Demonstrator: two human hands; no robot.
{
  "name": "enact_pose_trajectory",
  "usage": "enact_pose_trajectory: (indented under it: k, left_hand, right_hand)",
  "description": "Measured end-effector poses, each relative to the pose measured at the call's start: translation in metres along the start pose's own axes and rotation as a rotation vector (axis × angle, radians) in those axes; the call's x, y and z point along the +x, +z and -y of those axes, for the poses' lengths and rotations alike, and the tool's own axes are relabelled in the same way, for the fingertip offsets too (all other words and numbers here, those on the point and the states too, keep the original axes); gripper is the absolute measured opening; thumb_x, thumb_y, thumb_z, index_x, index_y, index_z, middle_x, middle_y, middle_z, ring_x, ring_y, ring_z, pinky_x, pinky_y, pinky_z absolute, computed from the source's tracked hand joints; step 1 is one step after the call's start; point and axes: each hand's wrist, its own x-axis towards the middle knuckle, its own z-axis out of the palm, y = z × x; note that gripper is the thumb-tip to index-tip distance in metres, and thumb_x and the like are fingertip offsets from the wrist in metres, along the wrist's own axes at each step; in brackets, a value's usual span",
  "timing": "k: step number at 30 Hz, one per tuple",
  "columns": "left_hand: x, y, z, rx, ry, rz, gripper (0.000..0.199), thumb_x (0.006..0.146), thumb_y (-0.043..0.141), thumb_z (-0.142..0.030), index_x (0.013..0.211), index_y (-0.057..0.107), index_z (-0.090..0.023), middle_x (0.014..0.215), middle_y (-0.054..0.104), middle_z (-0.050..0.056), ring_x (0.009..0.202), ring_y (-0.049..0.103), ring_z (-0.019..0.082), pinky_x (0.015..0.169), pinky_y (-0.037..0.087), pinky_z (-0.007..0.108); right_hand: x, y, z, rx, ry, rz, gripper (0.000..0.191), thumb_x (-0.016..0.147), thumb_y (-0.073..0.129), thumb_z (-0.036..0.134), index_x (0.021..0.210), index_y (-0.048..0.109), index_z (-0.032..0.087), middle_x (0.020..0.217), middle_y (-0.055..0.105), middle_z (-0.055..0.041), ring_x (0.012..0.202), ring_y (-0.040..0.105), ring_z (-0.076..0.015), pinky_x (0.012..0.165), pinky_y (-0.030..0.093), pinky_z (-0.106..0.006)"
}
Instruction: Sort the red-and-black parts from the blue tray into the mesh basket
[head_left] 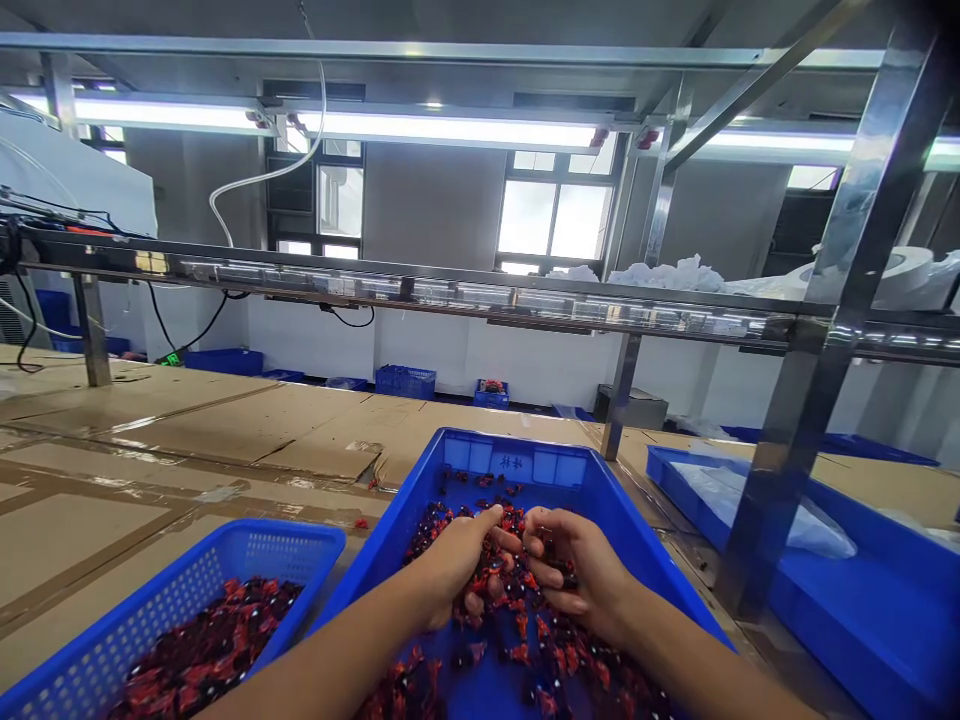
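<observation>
Head view, left hand: your left hand (457, 570) is over the tray, fingers loosely curled, thumb raised; you can't tell from here whether it grips a piece.
Right hand: your right hand (589, 580) faces it, just beside, half closed, with something dark at its fingers; a firm hold can't be made out.
Red and dark pieces: the loose red and dark pieces (570, 660) lie below and around your 2 hands, with more beyond your fingertips.
Blue tray: the blue tray (630, 505) surrounds both hands; keeping your fingertips low inside its walls should catch any dropped piece.
Finger work: a light pinch and small wrist turns would probably suit pieces this small; judge each with both hands close together.
Perforated basket: the perforated basket (90, 650), left of your left hand, holds a heap of similar pieces; your left forearm passes near its rim, so lift your elbow a little.
Metal post: the metal post (787, 440) stands to the right of your right hand; avoid swinging wide that way.
</observation>
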Motion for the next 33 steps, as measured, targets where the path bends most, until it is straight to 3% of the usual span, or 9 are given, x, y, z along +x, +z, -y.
enact_pose_trajectory:
  k: [2, 5, 8, 11, 15, 19, 24, 29, 33]
  left_hand:
    - [0.000, 0.001, -0.001, -0.021, 0.007, -0.021, 0.049, 0.080, 0.053, -0.065, 0.089, 0.059, -0.017, 0.069, 0.056, -0.001, 0.043, 0.045, 0.006, 0.035, 0.017, 0.013]
    - [0.000, 0.002, -0.004, -0.049, 0.016, -0.020, 0.043, 0.084, 0.050, -0.059, 0.079, 0.055, -0.017, 0.065, 0.052, -0.001, 0.042, 0.044, 0.005, 0.034, 0.014, 0.013]
    - [0.001, 0.000, -0.004, -0.067, -0.028, 0.045, 0.042, 0.087, 0.048, -0.056, 0.075, 0.054, -0.016, 0.063, 0.050, -0.001, 0.041, 0.042, 0.004, 0.033, 0.013, 0.012]
    - [0.002, -0.002, -0.003, -0.099, -0.048, 0.102, 0.037, 0.086, 0.051, -0.052, 0.079, 0.055, -0.016, 0.066, 0.051, -0.001, 0.042, 0.044, 0.005, 0.033, 0.012, 0.012]
    - [0.005, -0.004, -0.001, -0.100, -0.042, 0.078, 0.032, 0.085, 0.053, -0.046, 0.081, 0.057, -0.015, 0.068, 0.053, -0.001, 0.042, 0.045, 0.005, 0.033, 0.014, 0.013]
    - [0.006, -0.005, 0.001, -0.075, -0.037, 0.072, 0.030, 0.084, 0.054, -0.044, 0.088, 0.060, -0.014, 0.070, 0.052, -0.002, 0.042, 0.044, 0.005, 0.033, 0.016, 0.013]
    - [0.006, -0.006, 0.003, -0.044, -0.016, 0.081, 0.033, 0.080, 0.058, -0.048, 0.086, 0.059, -0.016, 0.069, 0.050, -0.003, 0.042, 0.043, 0.004, 0.033, 0.016, 0.013]
    - [0.006, -0.006, 0.003, -0.016, -0.019, 0.088, 0.033, 0.079, 0.058, -0.049, 0.085, 0.059, -0.017, 0.068, 0.048, -0.004, 0.042, 0.043, 0.004, 0.033, 0.016, 0.014]
    - [0.006, -0.006, 0.003, -0.010, -0.012, 0.093, 0.035, 0.079, 0.057, -0.050, 0.085, 0.060, -0.016, 0.069, 0.047, -0.004, 0.043, 0.043, 0.004, 0.034, 0.015, 0.014]
  right_hand:
    - [-0.002, 0.004, -0.002, -0.300, -0.113, -0.036, 0.019, 0.078, 0.062, 0.037, 0.077, 0.055, 0.020, 0.059, 0.040, 0.0076, 0.041, 0.025, -0.0053, 0.035, 0.013, -0.019]
    - [-0.006, 0.009, -0.005, -0.802, -0.356, -0.070, 0.015, 0.076, 0.068, 0.033, 0.086, 0.065, 0.021, 0.056, 0.040, 0.0077, 0.050, 0.034, -0.0082, 0.047, 0.027, -0.021]
    - [-0.008, 0.012, -0.007, -0.980, -0.437, -0.072, 0.013, 0.079, 0.065, 0.030, 0.089, 0.069, 0.022, 0.056, 0.043, 0.0065, 0.056, 0.041, -0.0107, 0.056, 0.033, -0.023]
    - [-0.006, 0.013, -0.007, -0.760, -0.378, -0.075, 0.016, 0.083, 0.060, 0.036, 0.083, 0.064, 0.020, 0.058, 0.047, 0.0056, 0.050, 0.038, -0.0090, 0.049, 0.031, -0.022]
    - [-0.003, 0.009, -0.003, -0.297, -0.120, -0.052, 0.018, 0.081, 0.056, 0.040, 0.081, 0.053, 0.022, 0.053, 0.036, 0.0095, 0.038, 0.019, -0.0059, 0.033, 0.012, -0.017]
    - [-0.003, 0.002, 0.000, -0.024, -0.048, 0.035, 0.020, 0.078, 0.055, 0.038, 0.071, 0.047, 0.021, 0.053, 0.035, 0.0080, 0.039, 0.023, -0.0064, 0.030, 0.012, -0.016]
    - [-0.002, -0.003, -0.001, 0.067, -0.032, 0.141, 0.018, 0.080, 0.053, 0.034, 0.070, 0.050, 0.019, 0.056, 0.038, 0.0059, 0.040, 0.027, -0.0061, 0.029, 0.013, -0.016]
    - [0.001, -0.005, -0.003, 0.114, 0.027, 0.134, 0.020, 0.081, 0.051, 0.035, 0.071, 0.052, 0.019, 0.054, 0.038, 0.0060, 0.038, 0.029, -0.0064, 0.029, 0.013, -0.017]
    - [0.000, -0.003, 0.000, 0.098, 0.072, 0.088, 0.020, 0.079, 0.051, 0.037, 0.074, 0.054, 0.018, 0.063, 0.050, 0.0023, 0.041, 0.039, -0.0070, 0.029, 0.010, -0.016]
